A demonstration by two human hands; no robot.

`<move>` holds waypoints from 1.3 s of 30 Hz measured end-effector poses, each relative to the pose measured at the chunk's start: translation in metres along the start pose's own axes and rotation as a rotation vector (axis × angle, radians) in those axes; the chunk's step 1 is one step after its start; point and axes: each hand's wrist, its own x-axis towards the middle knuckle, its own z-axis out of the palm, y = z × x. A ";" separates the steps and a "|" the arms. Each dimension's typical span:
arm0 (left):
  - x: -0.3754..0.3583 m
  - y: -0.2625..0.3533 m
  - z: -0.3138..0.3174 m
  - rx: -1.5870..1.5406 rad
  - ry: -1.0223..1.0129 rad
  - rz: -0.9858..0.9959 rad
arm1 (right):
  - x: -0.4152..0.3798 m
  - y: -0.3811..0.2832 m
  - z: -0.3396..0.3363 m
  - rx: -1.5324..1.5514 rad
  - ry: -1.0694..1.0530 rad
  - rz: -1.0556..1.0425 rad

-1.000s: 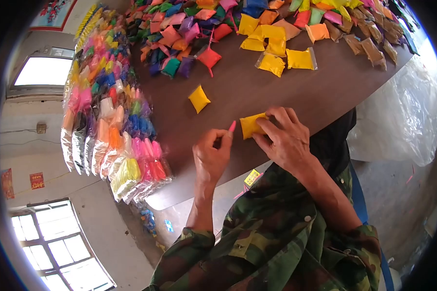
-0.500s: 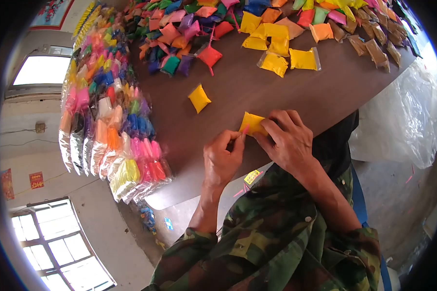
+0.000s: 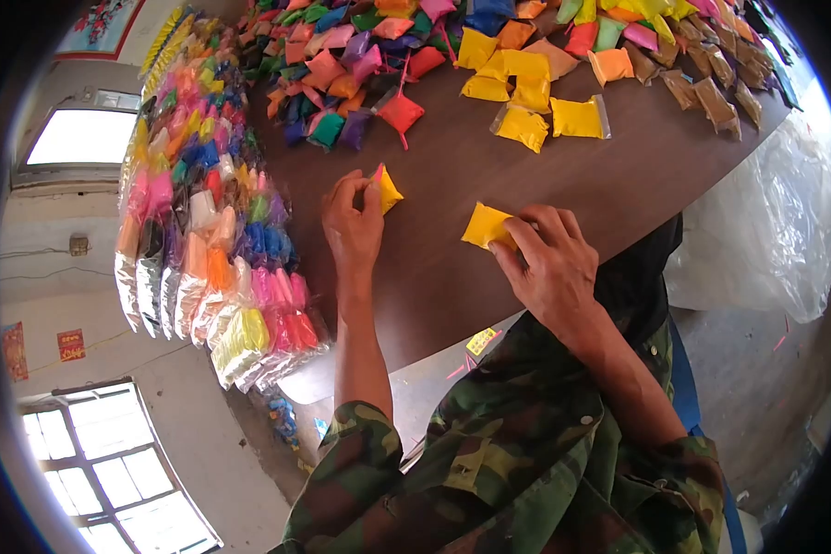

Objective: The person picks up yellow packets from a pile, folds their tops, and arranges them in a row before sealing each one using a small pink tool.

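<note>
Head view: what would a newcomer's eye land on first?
Probably the bright bagged packs stacked along the picture-left side of the table, then the multicoloured heap at its far side. Next, centre: a yellow packet in the right hand's grip, and the left hand, pink piece at its fingertips, by another yellow packet.

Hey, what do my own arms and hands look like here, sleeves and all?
Both hands are bare: no gloves on the left hand or right hand. Green, brown and black camouflage sleeves end partway up, leaving the wrists and forearms uncovered. No watch or bracelet shows.
</note>
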 end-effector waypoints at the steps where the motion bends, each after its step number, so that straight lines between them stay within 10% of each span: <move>1: 0.003 0.001 0.002 -0.040 -0.025 -0.036 | 0.002 0.000 0.000 -0.004 0.001 0.012; 17: -0.072 0.088 -0.066 -0.497 -0.394 -0.687 | -0.004 -0.013 -0.002 0.204 -0.210 -0.285; 39: -0.030 0.074 -0.044 -0.178 -0.419 -0.139 | -0.010 -0.013 0.017 0.133 -0.269 -0.322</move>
